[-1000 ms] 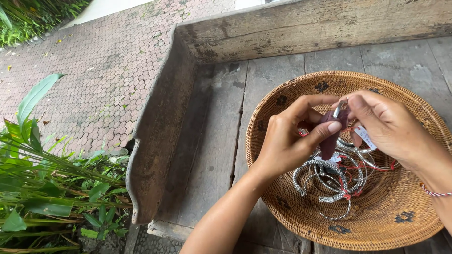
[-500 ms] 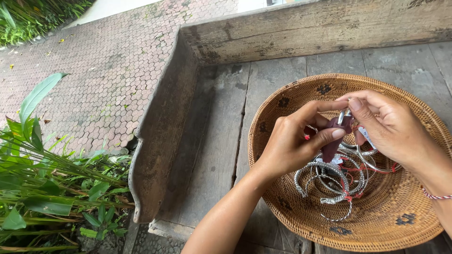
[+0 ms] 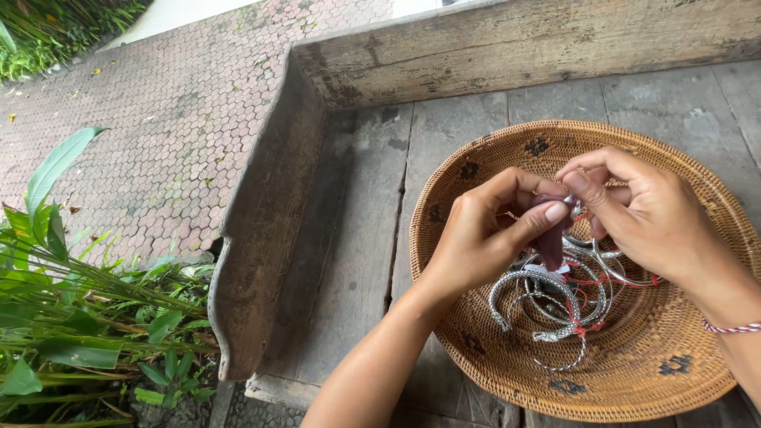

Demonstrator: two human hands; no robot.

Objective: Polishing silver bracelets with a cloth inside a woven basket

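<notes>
left hand (image 3: pixel 483 242) pinching dark maroon pouch (image 3: pixel 551 238) | right hand (image 3: pixel 646 214) fingertips at its top | both above round woven rattan basket (image 3: pixel 476 349) holding silver bangles (image 3: pixel 547 305) | weathered grey wooden platform (image 3: pixel 357 238)

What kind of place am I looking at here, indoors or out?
Outdoors, most likely a weathered wooden platform at the edge of a garden courtyard. Brick paving lies beyond its raised edge, with leafy plants alongside. Both hands, left hand and right hand, work over a woven basket of silver bangles.
</notes>
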